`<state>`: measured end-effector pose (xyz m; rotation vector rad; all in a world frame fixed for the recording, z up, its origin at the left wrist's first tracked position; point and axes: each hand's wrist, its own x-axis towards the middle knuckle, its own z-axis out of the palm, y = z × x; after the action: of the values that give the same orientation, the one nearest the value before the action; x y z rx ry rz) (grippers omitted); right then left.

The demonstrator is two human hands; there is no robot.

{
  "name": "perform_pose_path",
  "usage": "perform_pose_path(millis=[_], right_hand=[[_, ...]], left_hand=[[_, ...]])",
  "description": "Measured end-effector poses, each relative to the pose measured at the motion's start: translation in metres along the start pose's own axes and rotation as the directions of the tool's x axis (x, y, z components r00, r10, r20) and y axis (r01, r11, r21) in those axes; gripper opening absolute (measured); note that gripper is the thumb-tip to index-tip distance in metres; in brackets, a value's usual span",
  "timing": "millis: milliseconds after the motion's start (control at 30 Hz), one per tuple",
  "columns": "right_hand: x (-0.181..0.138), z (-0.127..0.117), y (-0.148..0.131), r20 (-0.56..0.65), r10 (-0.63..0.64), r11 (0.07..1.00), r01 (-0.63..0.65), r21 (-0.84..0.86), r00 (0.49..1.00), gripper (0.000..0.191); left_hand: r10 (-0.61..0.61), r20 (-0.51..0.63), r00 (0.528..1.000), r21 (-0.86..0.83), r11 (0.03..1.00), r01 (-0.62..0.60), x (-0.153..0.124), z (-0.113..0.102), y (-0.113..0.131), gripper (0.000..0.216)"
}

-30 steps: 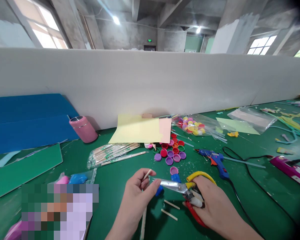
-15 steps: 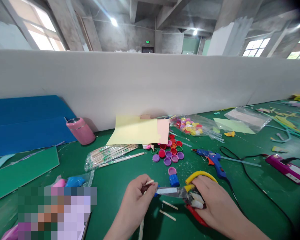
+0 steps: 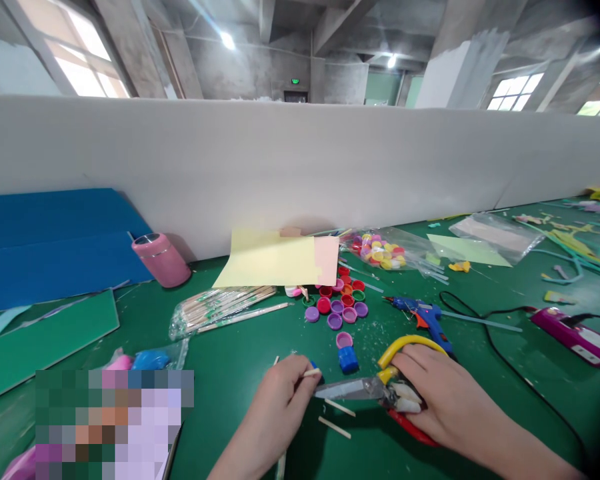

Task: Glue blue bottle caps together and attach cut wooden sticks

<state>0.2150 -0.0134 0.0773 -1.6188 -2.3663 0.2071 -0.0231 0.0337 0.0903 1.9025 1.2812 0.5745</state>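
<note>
My left hand (image 3: 285,400) is closed in a pinch on a thin wooden stick (image 3: 311,373), whose pale end shows at the fingertips. A bit of blue peeks out behind those fingers; its kind is hidden. My right hand (image 3: 430,393) grips scissors (image 3: 353,389) with one yellow and one red handle. The blades point left, their tips close to my left fingertips. Below the blades lie two short cut stick pieces (image 3: 335,427). Another longer stick (image 3: 281,467) lies partly under my left wrist. Beyond the scissors sits a blue bottle cap stack (image 3: 349,360).
Colourful bottle caps (image 3: 335,321) cluster ahead, behind them yellow paper (image 3: 270,260). A bag of sticks (image 3: 225,310) and a pink cup (image 3: 161,261) are left. To the right lie a blue glue gun (image 3: 427,317), its black cord and a magenta power strip (image 3: 575,337).
The scissors and my right hand have shifted slightly right. My left fingers have turned a little, and the stick end now points toward the blades.
</note>
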Motion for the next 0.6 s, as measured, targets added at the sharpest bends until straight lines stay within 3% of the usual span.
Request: perform_pose_path(millis=[100, 233, 433, 600], right_hand=[[0.0006, -0.0007, 0.0023, -0.007, 0.013, 1.000, -0.013, 0.010, 1.000, 0.013], [0.0011, -0.0011, 0.0047, -0.018, 0.001, 1.000, 0.000, 0.017, 1.000, 0.015], [0.0010, -0.0032, 0.0025, 0.038, -0.002, 1.000, 0.001, 0.007, 0.999, 0.012], [0.0022, -0.0061, 0.0015, 0.089, -0.014, 1.000, 0.015, -0.013, 0.996, 0.014]], left_hand=[[0.023, -0.051, 0.998, -0.102, 0.994, -0.028, 0.0007, -0.0043, 0.0001, 0.027], [0.064, 0.029, 0.997, -0.116, 0.991, -0.061, 0.0003, -0.0083, 0.0011, 0.020], [0.121, 0.074, 0.990, 0.097, 0.987, -0.128, -0.0022, -0.0075, 0.0037, 0.022], [0.186, 0.192, 0.964, 0.349, 0.905, -0.244, -0.0055, -0.0053, 0.0045, 0.024]])
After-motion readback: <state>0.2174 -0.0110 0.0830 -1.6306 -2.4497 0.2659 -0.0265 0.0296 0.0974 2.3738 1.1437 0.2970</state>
